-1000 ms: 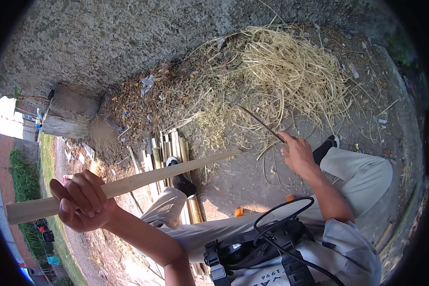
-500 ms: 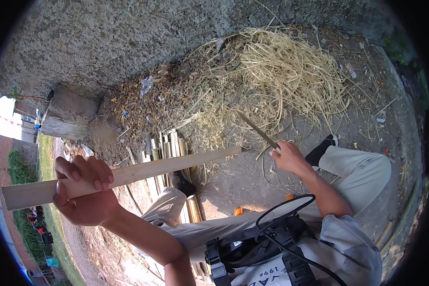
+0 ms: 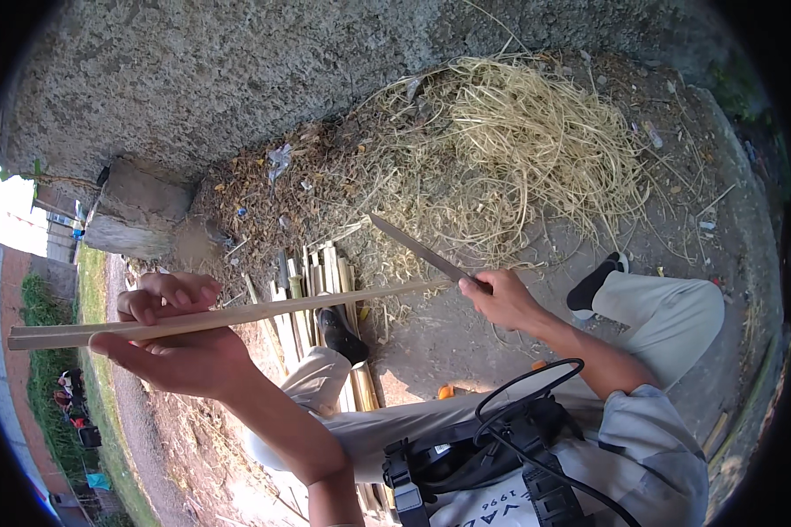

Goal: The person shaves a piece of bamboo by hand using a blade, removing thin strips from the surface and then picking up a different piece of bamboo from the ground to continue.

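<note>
A long pale strip of split bamboo (image 3: 272, 310) lies across the palm of my left hand (image 3: 189, 362), held between thumb and curled fingers. It now shows its narrow edge, with a groove along its near left end. My right hand (image 3: 503, 300) is closed round the dark handle of a knife (image 3: 417, 249). The blade points up and left, over the ground beyond the strip. The strip's tapered right end comes close to the right hand; whether they touch I cannot tell.
A heap of thin pale shavings (image 3: 545, 145) lies by the rough wall (image 3: 237, 70). Split bamboo pieces (image 3: 306, 285) are stacked beside my left foot (image 3: 341, 338). A concrete block (image 3: 141, 206) stands at the left, and dry leaves (image 3: 312, 176) litter the ground.
My left hand has loosened its wrap and rolled the bamboo strip from its broad face onto its edge. The knife has moved left, nearer the strip's tapered end.
</note>
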